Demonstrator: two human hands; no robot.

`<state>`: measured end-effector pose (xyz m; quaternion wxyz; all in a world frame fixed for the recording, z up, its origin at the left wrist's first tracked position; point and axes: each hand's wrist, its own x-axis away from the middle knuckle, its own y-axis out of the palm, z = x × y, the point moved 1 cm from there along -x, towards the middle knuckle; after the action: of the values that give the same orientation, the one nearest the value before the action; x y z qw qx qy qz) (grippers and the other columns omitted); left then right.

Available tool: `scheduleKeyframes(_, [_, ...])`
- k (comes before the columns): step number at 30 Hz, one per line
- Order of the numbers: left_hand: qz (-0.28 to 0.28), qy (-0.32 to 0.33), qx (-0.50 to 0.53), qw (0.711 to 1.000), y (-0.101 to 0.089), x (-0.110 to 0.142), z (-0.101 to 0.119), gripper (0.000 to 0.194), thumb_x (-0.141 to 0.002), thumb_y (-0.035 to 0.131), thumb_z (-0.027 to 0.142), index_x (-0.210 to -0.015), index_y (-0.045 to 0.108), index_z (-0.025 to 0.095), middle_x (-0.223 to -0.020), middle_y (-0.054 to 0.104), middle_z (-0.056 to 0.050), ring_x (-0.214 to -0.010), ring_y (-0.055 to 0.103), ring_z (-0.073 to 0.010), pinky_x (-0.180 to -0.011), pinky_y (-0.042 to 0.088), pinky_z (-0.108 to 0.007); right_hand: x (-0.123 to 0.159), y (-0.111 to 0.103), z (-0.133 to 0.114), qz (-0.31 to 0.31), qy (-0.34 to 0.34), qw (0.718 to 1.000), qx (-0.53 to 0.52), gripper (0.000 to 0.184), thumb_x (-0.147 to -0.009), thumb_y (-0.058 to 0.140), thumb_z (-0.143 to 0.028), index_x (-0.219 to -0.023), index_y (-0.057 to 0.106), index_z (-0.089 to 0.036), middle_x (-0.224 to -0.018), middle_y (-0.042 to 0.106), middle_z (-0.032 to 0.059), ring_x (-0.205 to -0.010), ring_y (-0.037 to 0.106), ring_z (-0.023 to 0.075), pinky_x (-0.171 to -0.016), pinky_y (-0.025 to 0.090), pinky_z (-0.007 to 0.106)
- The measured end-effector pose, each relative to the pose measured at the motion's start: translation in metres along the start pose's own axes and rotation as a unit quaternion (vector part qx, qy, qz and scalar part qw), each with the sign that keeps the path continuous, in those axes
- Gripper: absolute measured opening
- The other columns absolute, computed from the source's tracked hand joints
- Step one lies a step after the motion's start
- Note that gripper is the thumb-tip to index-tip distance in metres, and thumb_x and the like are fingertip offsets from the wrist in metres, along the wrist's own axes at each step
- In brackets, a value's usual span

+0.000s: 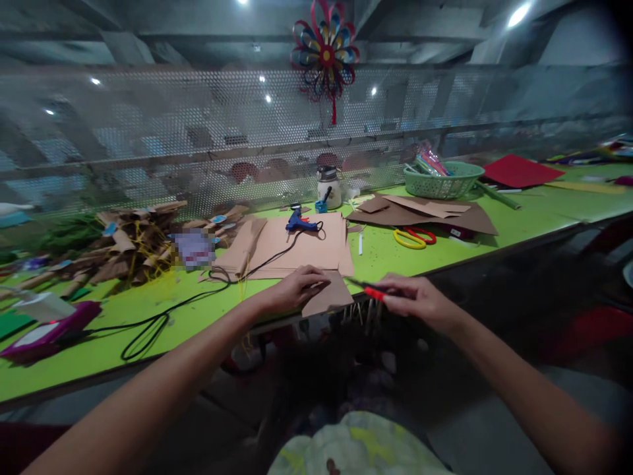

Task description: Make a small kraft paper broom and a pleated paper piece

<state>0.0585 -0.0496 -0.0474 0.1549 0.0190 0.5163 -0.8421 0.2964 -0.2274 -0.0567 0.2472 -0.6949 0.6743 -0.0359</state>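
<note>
At the front edge of the table, my left hand [302, 287] is closed on a small piece of brown paper [330, 297], which juts past the edge. Just to its right, my right hand [418, 300] grips a red and black tool [374, 293] with a thin dark end pointing at the paper. Its exact kind is too blurred to tell. Behind my left hand lies a stack of brown paper sheets [316, 245]. A blue glue gun [301, 222] rests on the stack, its black cord running left.
Scissors [415, 238] with yellow and red handles lie right, by dark brown sheets [475, 218] and a green basket [445, 187]. A pile of brown paper twists [123, 247] and a purple power strip [52, 333] sit left. A jar [328, 188] stands before the mesh screen [198, 112].
</note>
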Motion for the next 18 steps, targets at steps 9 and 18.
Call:
scheduleKeyframes(9, [0.099, -0.085, 0.174, 0.976, 0.0, 0.007, -0.009, 0.032, -0.088, 0.05, 0.042, -0.093, 0.065, 0.015, -0.095, 0.064, -0.008, -0.087, 0.06, -0.0181, -0.083, 0.048, -0.034, -0.127, -0.085, 0.061, 0.27, 0.023, 0.909, 0.317, 0.03, -0.085, 0.053, -0.029, -0.105, 0.065, -0.011, -0.098, 0.062, 0.0162, -0.097, 0.055, 0.0299, -0.088, 0.04, 0.043])
scheduleKeyframes(18, [0.196, -0.13, 0.267, 0.935, 0.002, 0.011, -0.014, 0.033, -0.09, 0.045, 0.044, -0.081, 0.056, 0.014, -0.076, 0.065, -0.007, -0.072, 0.064, -0.0167, -0.069, 0.053, -0.033, -0.157, -0.054, 0.07, 0.273, -0.05, 0.9, 0.337, 0.02, -0.085, 0.052, -0.026, -0.099, 0.061, -0.015, -0.102, 0.054, 0.0151, -0.108, 0.045, 0.0313, -0.094, 0.035, 0.053])
